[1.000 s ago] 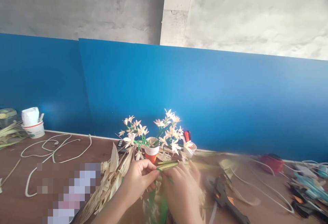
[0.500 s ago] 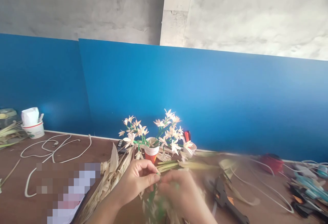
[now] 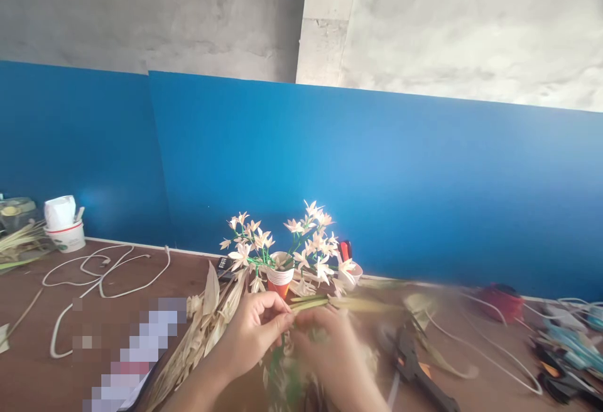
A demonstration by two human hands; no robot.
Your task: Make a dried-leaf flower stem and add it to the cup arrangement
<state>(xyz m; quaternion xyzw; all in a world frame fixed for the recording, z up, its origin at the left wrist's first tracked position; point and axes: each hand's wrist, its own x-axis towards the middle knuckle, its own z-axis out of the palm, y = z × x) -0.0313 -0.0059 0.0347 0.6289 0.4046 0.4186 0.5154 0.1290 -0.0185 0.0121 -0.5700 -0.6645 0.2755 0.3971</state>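
Observation:
My left hand (image 3: 257,330) is closed in a pinch, thumb against forefinger, on a thin green strip (image 3: 284,341) that shows mostly below the fingertips. Close against it, my right hand (image 3: 327,343) has its fingers curled in toward the same spot. Motion blurs it, and whatever it pinches is hidden. More blurred green material hangs below and between the hands. Just beyond them stands a stack of paper cups (image 3: 281,280), white at the rim and red-orange below. Pale star-shaped flowers (image 3: 313,245) on green stems spread out on both sides of the cups.
Dried husks (image 3: 200,324) lie left of my hands. A black glue gun (image 3: 417,368) rests at the right. White cables (image 3: 98,283) loop across the left side, near a white tub (image 3: 66,236). Behind the table rises a blue partition (image 3: 377,179). Scissors (image 3: 560,380) lie far right.
My right hand has shifted slightly at the left fingertips and is still blurred. The left hand keeps its pinch. The whole view has moved a little.

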